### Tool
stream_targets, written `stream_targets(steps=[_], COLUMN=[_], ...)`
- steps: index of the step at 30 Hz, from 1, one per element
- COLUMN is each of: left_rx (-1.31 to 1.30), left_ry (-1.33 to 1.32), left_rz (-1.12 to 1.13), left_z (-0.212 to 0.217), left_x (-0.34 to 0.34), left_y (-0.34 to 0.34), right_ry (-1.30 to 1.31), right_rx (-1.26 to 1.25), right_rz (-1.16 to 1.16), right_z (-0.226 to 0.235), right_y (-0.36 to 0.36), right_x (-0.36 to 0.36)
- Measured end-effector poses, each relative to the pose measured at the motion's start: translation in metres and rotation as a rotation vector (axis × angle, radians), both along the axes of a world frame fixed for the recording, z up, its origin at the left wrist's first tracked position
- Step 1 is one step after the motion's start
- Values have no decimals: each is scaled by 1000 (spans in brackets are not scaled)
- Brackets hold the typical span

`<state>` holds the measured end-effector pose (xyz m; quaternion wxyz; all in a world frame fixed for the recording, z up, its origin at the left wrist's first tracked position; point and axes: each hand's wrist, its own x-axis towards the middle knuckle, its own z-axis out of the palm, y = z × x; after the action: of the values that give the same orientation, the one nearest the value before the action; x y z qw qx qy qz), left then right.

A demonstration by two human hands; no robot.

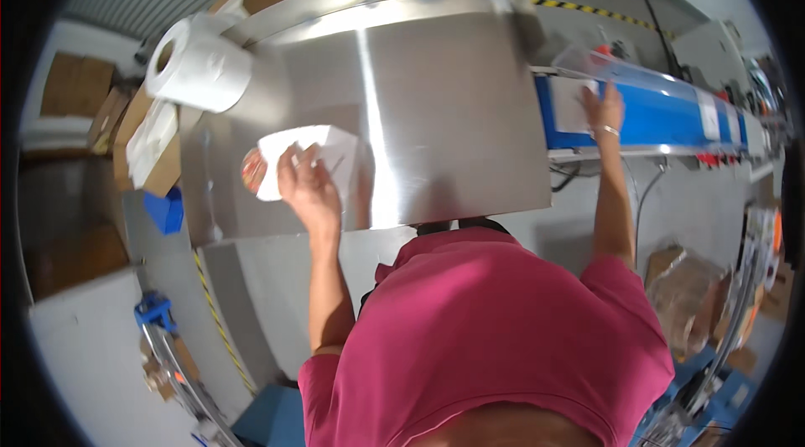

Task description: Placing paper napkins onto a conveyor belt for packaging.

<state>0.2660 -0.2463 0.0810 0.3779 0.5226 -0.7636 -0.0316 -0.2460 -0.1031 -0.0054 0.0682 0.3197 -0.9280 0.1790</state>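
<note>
My left hand [310,195] is over the left part of a steel table, its fingers bent and closed on a flat white sheet-like piece [340,153]. Beside that piece, at its left edge, shows a rounded red patterned thing [253,170]; its kind is unclear. To the right, my right hand [605,111] reaches over a blue conveyor belt [654,116]. Its fingers are apart, and they touch or hover at the edge of another flat white piece [568,105] lying on the belt's near end.
A large white paper roll [201,65] stands at the steel table's [453,103] back left corner. Cardboard boxes [151,145] and a blue bin [164,210] are left of it. A clear guard [646,74] runs along the belt, which carries more white pieces [709,116] farther right.
</note>
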Motion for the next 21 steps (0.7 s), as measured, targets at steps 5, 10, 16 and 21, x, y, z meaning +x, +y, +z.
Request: stream_targets(steps=[5,10,16,21], left_rx=[85,88,79,0], left_ry=[-19,-77,-95,-114], left_rz=[62,31,-34,37], left_z=[7,8,10,6], left_x=[-3,2,-3,10], left_y=[7,8,8,-3], right_ry=[46,-806,-844,-1206], right_rx=[-297,-155,-33,-86], right_rz=[443,1104,1496,1193], right_z=[4,47,54,58], right_y=[-47,-127,-186,-143], right_x=[57,246,315,285])
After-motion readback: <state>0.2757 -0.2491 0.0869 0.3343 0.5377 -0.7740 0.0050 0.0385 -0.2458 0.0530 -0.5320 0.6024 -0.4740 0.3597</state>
